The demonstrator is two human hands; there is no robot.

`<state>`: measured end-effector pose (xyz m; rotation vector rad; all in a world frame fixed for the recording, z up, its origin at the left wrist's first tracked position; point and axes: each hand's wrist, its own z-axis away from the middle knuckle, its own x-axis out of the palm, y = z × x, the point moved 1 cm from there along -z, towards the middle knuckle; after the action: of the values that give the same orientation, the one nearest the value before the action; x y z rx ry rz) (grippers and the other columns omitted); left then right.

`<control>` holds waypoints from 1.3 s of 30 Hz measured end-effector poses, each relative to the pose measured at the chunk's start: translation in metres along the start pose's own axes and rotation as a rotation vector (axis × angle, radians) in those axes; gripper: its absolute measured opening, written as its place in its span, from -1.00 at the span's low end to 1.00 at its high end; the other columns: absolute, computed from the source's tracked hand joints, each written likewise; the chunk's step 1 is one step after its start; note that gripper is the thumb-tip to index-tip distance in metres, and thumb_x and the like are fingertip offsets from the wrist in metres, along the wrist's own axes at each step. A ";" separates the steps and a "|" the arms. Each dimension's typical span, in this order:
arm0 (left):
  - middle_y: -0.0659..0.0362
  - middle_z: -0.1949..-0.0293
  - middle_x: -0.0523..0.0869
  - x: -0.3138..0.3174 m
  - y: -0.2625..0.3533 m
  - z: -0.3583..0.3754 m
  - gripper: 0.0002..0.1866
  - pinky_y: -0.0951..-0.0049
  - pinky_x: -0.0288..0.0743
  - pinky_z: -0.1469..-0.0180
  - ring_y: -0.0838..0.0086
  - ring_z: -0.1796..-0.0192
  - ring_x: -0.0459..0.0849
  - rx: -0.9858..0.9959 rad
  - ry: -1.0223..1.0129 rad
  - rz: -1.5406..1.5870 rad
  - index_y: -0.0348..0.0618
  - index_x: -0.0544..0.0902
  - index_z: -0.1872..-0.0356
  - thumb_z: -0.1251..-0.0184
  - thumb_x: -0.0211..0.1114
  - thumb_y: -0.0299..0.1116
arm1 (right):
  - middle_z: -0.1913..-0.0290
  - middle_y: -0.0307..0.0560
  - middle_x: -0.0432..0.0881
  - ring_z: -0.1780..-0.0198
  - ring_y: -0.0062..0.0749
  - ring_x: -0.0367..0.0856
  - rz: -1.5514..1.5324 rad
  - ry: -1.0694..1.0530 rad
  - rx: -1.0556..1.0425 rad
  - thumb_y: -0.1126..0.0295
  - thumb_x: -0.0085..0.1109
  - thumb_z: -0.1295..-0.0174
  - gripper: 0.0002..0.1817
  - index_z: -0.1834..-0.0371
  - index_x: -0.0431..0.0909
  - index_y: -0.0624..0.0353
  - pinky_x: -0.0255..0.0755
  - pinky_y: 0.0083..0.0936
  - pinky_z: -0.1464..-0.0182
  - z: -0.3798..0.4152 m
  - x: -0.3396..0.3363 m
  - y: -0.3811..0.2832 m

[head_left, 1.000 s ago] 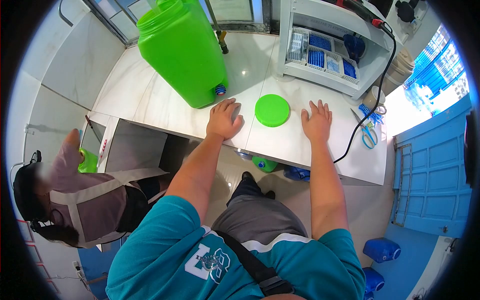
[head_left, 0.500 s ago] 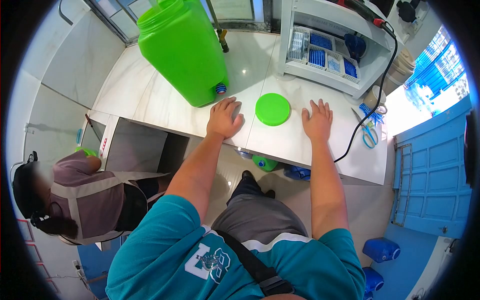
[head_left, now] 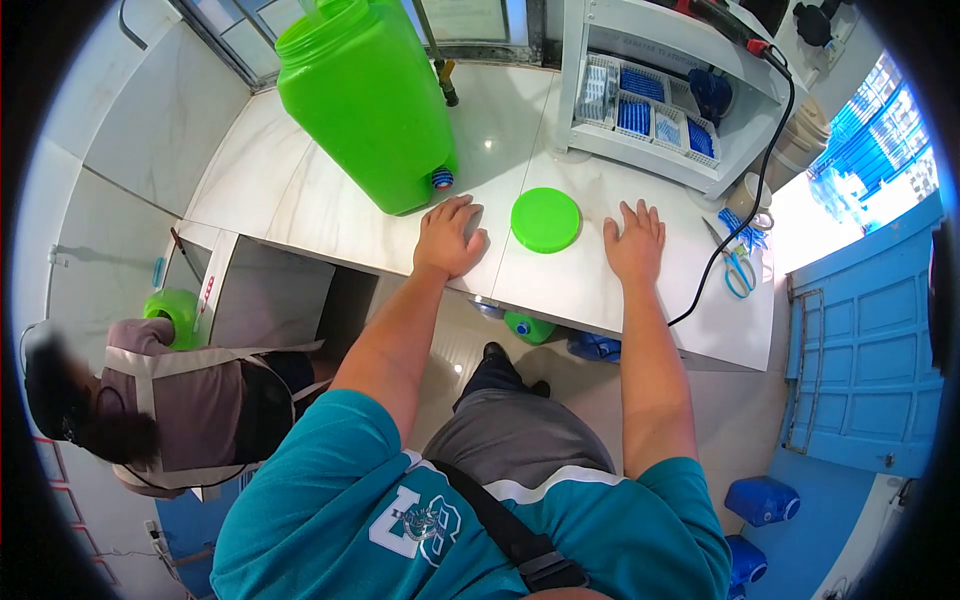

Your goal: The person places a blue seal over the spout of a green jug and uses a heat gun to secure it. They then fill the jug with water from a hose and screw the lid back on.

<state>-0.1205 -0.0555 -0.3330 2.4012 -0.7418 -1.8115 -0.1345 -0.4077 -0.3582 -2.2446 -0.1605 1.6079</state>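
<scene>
My left hand (head_left: 447, 238) lies flat on the white counter (head_left: 300, 200), fingers spread, holding nothing. It rests just in front of a big green container (head_left: 365, 95) with a small blue-capped outlet (head_left: 441, 179) near its base. A round green lid (head_left: 545, 220) lies on the counter between my hands, close to my left fingers. To the lid's right, my right hand (head_left: 634, 243) is pressed flat and empty on the counter.
A white rack (head_left: 660, 90) with blue packets stands at the back right. Blue scissors (head_left: 738, 266), a black cable (head_left: 745, 205) and a cup (head_left: 750, 195) sit right of my right hand. A co-worker (head_left: 170, 400) crouches lower left by a green container (head_left: 172, 310). Blue jugs (head_left: 763, 498) stand on the floor.
My hands have stayed in place on the counter. The co-worker at the lower left has lowered an arm and bent further down, uncovering the green container beside them.
</scene>
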 end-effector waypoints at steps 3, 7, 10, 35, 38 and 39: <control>0.08 -0.49 0.58 0.001 -0.001 0.000 -0.45 0.03 0.25 -0.61 0.10 -0.56 0.46 0.006 0.004 0.001 0.01 0.68 -0.34 -0.35 0.35 -0.10 | -0.65 0.11 0.42 -0.73 0.07 0.19 -0.006 0.011 -0.005 -0.02 0.14 -0.53 -0.41 -0.51 0.60 0.01 -0.05 0.05 -0.75 0.000 0.001 0.001; 0.07 -0.48 0.59 0.001 -0.001 0.000 -0.46 0.03 0.26 -0.60 0.08 -0.55 0.47 0.009 0.015 0.012 0.01 0.68 -0.34 -0.34 0.35 -0.10 | -0.64 0.11 0.43 -0.72 0.07 0.21 -0.013 0.023 -0.011 -0.02 0.15 -0.52 -0.42 -0.50 0.62 0.01 -0.05 0.04 -0.75 0.000 0.001 0.001; 0.07 -0.48 0.59 0.002 -0.001 0.001 -0.46 0.02 0.26 -0.60 0.08 -0.55 0.47 0.006 0.024 0.015 0.01 0.68 -0.33 -0.34 0.36 -0.11 | -0.64 0.11 0.44 -0.72 0.06 0.21 -0.016 0.028 -0.016 -0.01 0.17 -0.52 -0.42 -0.49 0.62 0.00 -0.05 0.03 -0.75 0.000 0.002 0.002; 0.06 -0.47 0.60 0.001 0.000 0.001 -0.46 0.02 0.25 -0.60 0.10 -0.56 0.47 0.019 0.022 0.019 -0.01 0.67 -0.33 -0.33 0.35 -0.13 | -0.64 0.12 0.43 -0.72 0.07 0.21 -0.017 0.025 -0.014 -0.02 0.15 -0.53 -0.42 -0.49 0.61 0.02 -0.03 0.05 -0.75 0.000 0.002 0.003; 0.06 -0.48 0.59 0.000 0.001 0.000 -0.45 0.02 0.25 -0.61 0.10 -0.56 0.46 0.016 0.015 0.010 -0.01 0.67 -0.34 -0.33 0.35 -0.13 | -0.64 0.12 0.43 -0.72 0.07 0.22 -0.015 0.027 -0.015 -0.02 0.15 -0.52 -0.42 -0.49 0.62 0.02 -0.03 0.05 -0.75 0.000 0.001 0.002; 0.06 -0.48 0.59 0.000 0.001 0.001 -0.45 0.03 0.25 -0.61 0.10 -0.56 0.46 0.011 0.012 0.010 -0.01 0.67 -0.34 -0.33 0.35 -0.13 | -0.64 0.12 0.43 -0.71 0.07 0.22 -0.013 0.027 -0.015 -0.02 0.15 -0.52 -0.42 -0.48 0.62 0.02 -0.02 0.05 -0.74 0.000 0.001 0.001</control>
<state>-0.1216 -0.0568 -0.3330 2.4082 -0.7632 -1.7928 -0.1345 -0.4088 -0.3593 -2.2705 -0.1802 1.5734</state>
